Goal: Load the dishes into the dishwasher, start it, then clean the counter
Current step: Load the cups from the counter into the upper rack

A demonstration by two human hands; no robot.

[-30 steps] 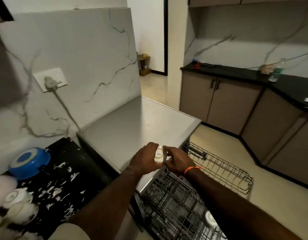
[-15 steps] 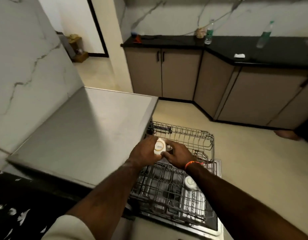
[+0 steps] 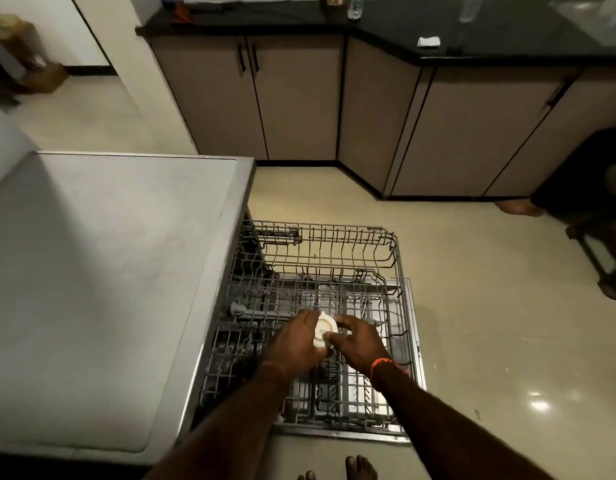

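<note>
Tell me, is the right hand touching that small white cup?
Touching. The head view shows the right hand's fingertips on the white cup's edge, while the left hand grips it.

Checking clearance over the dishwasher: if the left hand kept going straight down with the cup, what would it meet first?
Probably the wires of the pulled-out rack right beneath the left hand and the cup; the gap between them is unclear.

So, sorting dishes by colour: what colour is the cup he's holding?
White or cream, with small print on its base; the cup shows in the head view.
</note>
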